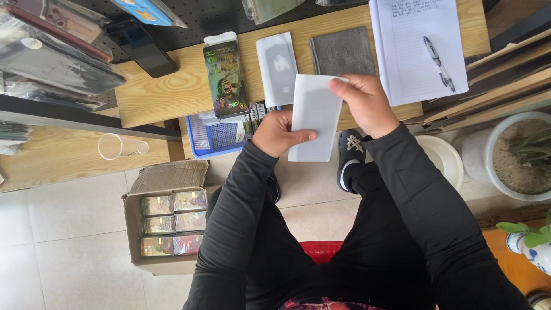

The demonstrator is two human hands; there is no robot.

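tabletop (172,92): notebook with pen at far right corner, grey cloth (342,50), opened printed box (225,79), second white sleeve (277,66) near front edge | white sleeve (314,117) out of box, held off front edge, not yet opened | left hand (277,133) grip pinching lower left side | right hand (363,103) grip pinching top right corner

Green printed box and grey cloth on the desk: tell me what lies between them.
Between the green printed box and the grey cloth lies a white sleeve, flat on the wood, in the head view.
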